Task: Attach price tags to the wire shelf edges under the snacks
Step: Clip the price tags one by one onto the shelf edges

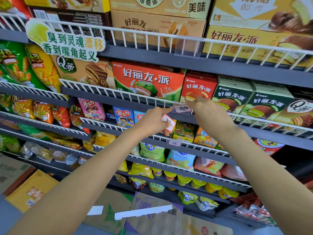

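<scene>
Head view, shelf: a wire shelf edge of white rails ran under the red snack boxes, with further rails above and below.
Head view, tag at the rail: a clear-sleeved price tag with dark handwriting sat against that rail, just below the red boxes.
Head view, right hand: the right hand reached up to the tag's right end; its fingertips pinched the upper corner against the wire, the grip narrow and closed on the sleeve.
Head view, left hand: the left hand held its forefinger out to the tag's left end, while the curled fingers kept a spare tag, white with a red border, tucked in the palm.
Head view, other tags: an empty clear holder hung on the upper rail, and a small tag already sat on the rail below.
Head view, floor: flattened cardboard boxes lay below the shelving, with a white strip on them.
Handling, judged: the tag looked very light, thin and bendy, its plastic sleeve probably slick; hold by the top corners, near the clip edge, so it hooks squarely without creasing.
Stage, judged: the tag seemed partway seated; whether it had snapped on fully could not be told.
</scene>
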{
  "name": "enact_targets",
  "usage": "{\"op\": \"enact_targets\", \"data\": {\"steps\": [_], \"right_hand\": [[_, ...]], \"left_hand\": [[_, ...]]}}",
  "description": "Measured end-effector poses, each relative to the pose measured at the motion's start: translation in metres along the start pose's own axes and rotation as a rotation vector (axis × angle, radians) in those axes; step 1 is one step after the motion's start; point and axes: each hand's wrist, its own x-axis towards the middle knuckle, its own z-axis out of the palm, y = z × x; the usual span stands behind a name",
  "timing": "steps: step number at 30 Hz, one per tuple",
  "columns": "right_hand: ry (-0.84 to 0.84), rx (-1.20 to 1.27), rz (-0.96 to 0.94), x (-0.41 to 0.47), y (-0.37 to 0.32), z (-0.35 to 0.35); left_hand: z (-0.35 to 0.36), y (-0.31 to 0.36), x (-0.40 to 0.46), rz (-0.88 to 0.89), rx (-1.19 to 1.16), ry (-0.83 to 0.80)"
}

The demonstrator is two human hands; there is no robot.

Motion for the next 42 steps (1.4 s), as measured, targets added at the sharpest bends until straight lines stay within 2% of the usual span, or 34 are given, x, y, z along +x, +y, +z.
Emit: {"op": "enact_targets", "data": {"steps": [5, 11, 23, 34, 42], "right_hand": [[0.113, 0.055, 0.062, -0.015, 0.004, 0.001], [0.016, 0.094, 0.059, -0.016, -0.002, 0.014], [-0.066, 0.238, 0.116, -0.021, -0.007, 0.023], [-0.019, 0.167, 0.081, -0.014, -0.010, 0.017], [-0.065, 0.164, 0.063, -0.004, -0.019, 0.021]], "left_hand": [[0.001, -0.001, 0.001, -0.007, -0.017, -0.003], [0.002, -0.001, 0.004, -0.027, -0.029, 0.017], [0.001, 0.004, 0.001, -0.030, -0.048, -0.004], [-0.001, 0.008, 0.001, -0.028, -0.064, -0.011], [-0.001, 0.010, 0.000, -0.031, -0.076, -0.004]]}}
